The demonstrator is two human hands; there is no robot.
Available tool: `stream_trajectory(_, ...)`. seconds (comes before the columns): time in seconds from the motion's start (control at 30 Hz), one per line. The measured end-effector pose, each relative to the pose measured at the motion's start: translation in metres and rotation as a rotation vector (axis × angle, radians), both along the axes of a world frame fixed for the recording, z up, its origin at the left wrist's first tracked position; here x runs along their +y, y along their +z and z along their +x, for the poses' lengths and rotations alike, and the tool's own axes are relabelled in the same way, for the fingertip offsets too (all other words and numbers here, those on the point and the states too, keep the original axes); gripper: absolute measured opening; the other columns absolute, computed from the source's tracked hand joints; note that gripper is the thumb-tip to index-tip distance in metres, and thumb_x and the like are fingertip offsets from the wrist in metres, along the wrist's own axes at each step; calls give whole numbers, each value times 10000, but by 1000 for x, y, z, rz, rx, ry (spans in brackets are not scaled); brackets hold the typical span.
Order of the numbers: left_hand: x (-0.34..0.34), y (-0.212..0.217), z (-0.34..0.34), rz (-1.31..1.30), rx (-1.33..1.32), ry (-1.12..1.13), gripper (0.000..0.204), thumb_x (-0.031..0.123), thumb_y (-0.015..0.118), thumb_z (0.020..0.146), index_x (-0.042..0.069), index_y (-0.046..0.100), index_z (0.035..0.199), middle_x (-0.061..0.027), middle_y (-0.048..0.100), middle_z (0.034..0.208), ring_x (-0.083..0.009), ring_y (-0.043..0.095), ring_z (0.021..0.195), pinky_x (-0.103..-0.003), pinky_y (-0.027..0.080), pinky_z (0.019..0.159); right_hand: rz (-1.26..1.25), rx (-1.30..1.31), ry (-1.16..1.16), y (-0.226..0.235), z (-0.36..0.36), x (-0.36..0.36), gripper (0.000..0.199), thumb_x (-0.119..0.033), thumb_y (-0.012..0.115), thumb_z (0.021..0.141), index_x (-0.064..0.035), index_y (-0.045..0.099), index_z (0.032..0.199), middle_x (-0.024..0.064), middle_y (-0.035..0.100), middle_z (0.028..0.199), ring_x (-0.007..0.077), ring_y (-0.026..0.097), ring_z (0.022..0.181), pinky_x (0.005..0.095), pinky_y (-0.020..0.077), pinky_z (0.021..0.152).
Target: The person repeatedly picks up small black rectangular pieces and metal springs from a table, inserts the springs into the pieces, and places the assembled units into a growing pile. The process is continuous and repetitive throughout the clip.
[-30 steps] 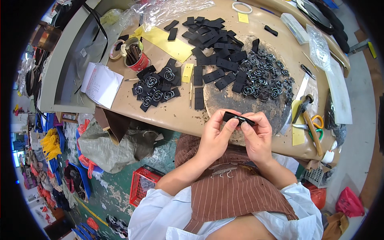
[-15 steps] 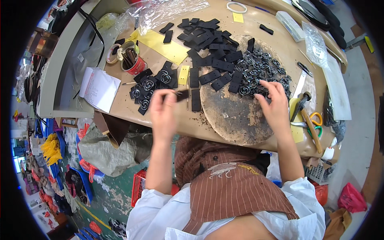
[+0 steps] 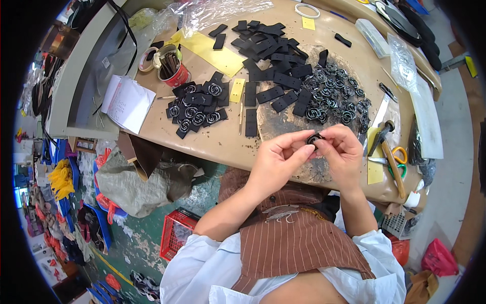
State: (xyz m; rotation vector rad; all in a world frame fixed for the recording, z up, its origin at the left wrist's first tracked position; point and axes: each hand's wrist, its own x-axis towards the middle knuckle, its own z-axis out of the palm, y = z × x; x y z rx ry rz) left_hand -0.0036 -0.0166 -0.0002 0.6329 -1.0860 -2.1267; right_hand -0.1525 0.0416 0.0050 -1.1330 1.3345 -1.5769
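Note:
My left hand (image 3: 286,154) and my right hand (image 3: 341,152) meet over the near part of a worn round board (image 3: 288,129). Both pinch a small black ring-shaped metal buckle (image 3: 315,138) between thumbs and fingertips, which partly cover it. Just beyond them lies a heap of shiny dark ring buckles (image 3: 324,91). Flat black strap pieces (image 3: 263,43) are piled farther back, some overlapping the board. On the left, a smaller pile holds black pieces with ring buckles (image 3: 191,112) on them.
A hammer (image 3: 390,157) and scissors with orange and green handles (image 3: 400,164) lie at the right. Left stand a red tin of brown strips (image 3: 174,76) and a paper pad (image 3: 129,106). Yellow sheets (image 3: 212,53) and a transparent plastic sheet (image 3: 228,10) lie farther back.
My left hand has moved right, from beside the left pile and a black piece to the board. My right hand has drawn back from the buckle heap; both now grip one buckle.

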Motion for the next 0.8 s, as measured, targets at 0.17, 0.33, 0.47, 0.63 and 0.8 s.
stream_trajectory(0.17,-6,6,11,-37,-74,-66,246,44,557,876,-29,573,1111,-85,647,913,-122,633,799,-243,522,747,-110,543,144,20,-16,2,165,38,656,737,-26,651,889,68,589,829,149,590,721,257,476,619)
stream_trajectory(0.33,-5,7,14,-20,-146,-143,231,61,523,900,-41,572,1101,-100,646,918,-139,642,799,-241,539,701,-97,633,299,34,-19,0,134,13,671,727,-34,655,852,78,587,842,173,585,756,267,470,644)
stream_trajectory(0.47,3,13,15,-138,-234,-142,214,81,524,905,-53,581,1062,-97,644,898,-150,648,763,-245,550,682,-117,580,361,30,-22,3,98,-20,692,725,-45,649,809,62,536,856,166,553,770,260,455,655)
stream_trajectory(0.63,-1,11,14,178,-122,-354,214,100,530,906,-55,580,1045,-92,639,865,-159,652,724,-241,553,650,-332,439,289,4,-19,17,98,-36,710,716,-54,643,785,57,498,875,161,530,796,260,443,690)
stream_trajectory(0.8,7,12,15,-7,-217,-145,191,88,533,900,-48,594,1021,-70,627,855,-137,642,729,-235,551,654,-235,595,160,4,-16,15,203,-100,688,750,-24,633,930,104,534,977,206,552,868,302,460,748)
